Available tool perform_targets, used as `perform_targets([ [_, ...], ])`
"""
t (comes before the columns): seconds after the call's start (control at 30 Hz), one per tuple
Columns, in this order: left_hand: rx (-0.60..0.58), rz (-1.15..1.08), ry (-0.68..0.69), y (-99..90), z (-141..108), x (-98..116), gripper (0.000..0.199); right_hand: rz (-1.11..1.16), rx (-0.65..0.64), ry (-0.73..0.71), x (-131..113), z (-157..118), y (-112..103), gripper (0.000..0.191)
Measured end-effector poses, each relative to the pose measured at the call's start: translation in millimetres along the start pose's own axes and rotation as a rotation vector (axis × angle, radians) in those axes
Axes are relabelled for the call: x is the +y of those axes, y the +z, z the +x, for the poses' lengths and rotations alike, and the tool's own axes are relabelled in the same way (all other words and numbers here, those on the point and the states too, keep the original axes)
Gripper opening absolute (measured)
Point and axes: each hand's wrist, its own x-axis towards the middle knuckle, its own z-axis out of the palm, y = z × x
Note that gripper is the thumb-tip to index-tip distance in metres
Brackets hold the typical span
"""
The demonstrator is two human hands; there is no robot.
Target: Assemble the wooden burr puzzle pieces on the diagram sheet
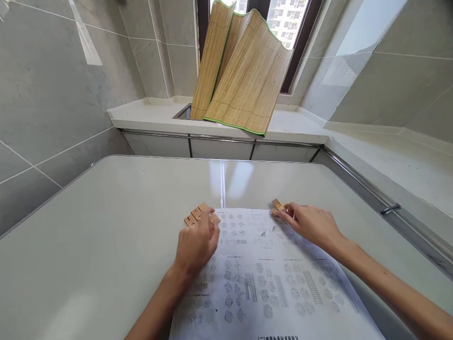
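Observation:
A large white sheet of paper (247,255) printed with rows of small diagrams lies on the table. At its upper left corner sit several notched, flat wooden puzzle pieces (191,220). My left hand (196,243) rests over them with its index finger reaching across the pieces and its thumb apart. By the upper right corner, the thumb and fingers of my right hand (311,223) pinch a small wooden puzzle piece (278,205). More wood shows just below that piece, partly hidden by the fingertips.
The white table (106,236) has a seam running down its middle. Behind it, a folded bamboo mat (251,75) with green edging leans against the window on a white ledge (148,113). A metal rail (375,198) runs along the right side, and tiled walls enclose the space.

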Motion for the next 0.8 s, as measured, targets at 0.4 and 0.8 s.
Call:
perform_targets([
  [0.4, -0.144, -0.444, 0.075, 15.8, 17, 43, 0.022, 0.091, 0.092, 0.003, -4, 10, -3, 0.048],
  [0.8, -0.464, -1.311, 0.041, 22.8, 21, 40, 0.068, 1.141, -0.069, -0.343, -65, -24, 20, 0.048],
])
